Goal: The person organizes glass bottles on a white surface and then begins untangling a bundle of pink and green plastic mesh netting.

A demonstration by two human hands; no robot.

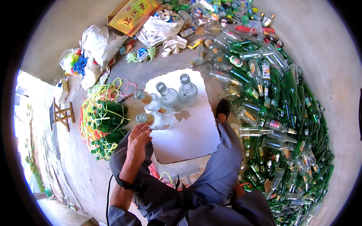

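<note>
Several clear glass bottles stand together on a white board (184, 139) in front of me. The nearest clear bottle (160, 121) has an orange label on its neck, and a second labelled bottle (152, 102) stands just behind it. Farther back are a plain bottle (171, 98) and another plain bottle (188, 91). My left hand (138, 142) is beside the nearest bottle's mouth, its fingers loosely apart and holding nothing; whether they touch the glass I cannot tell. Only a bit of my right forearm (238, 190) shows beside my right leg; the hand itself is hidden.
A large heap of green and clear bottles (286, 101) fills the right side. At left sit green bottles (107, 115) bundled in yellow-green cord. White sacks (100, 41), a yellow-red carton (134, 15) and cans lie at the back. A small wooden stool (64, 115) is far left.
</note>
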